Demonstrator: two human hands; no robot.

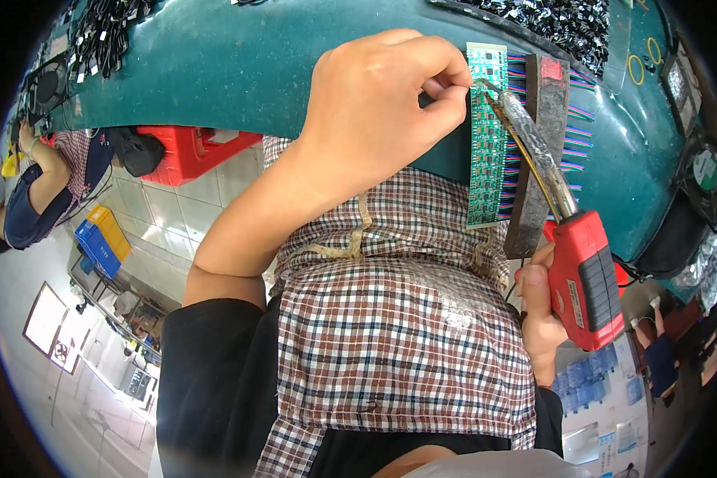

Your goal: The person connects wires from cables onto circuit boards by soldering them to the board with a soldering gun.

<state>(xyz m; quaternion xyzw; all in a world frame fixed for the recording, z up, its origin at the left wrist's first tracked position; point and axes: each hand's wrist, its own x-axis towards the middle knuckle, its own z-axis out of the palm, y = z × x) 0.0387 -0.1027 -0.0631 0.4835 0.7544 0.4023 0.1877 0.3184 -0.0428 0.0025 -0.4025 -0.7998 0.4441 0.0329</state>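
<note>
My left hand (382, 103) is pinched shut at the upper part of a long green circuit board strip (486, 151), holding a thin strand of solder wire at its edge. My right hand (538, 307) grips a red soldering gun (585, 279) whose long metal barrel reaches up to the same spot on the board, its tip (486, 86) next to my left fingertips. Coloured wires (577, 131) fan out to the right of the board under a dark wooden block (538, 151). All of this lies on a green work table (239, 64).
Piles of small black parts (566, 20) and cables (103, 32) lie at the table's far edge. A red crate (187, 151) and blue and yellow crates (103, 235) stand on the tiled floor. Another person (44, 183) sits at the left. Small fans (701, 171) stand at the right.
</note>
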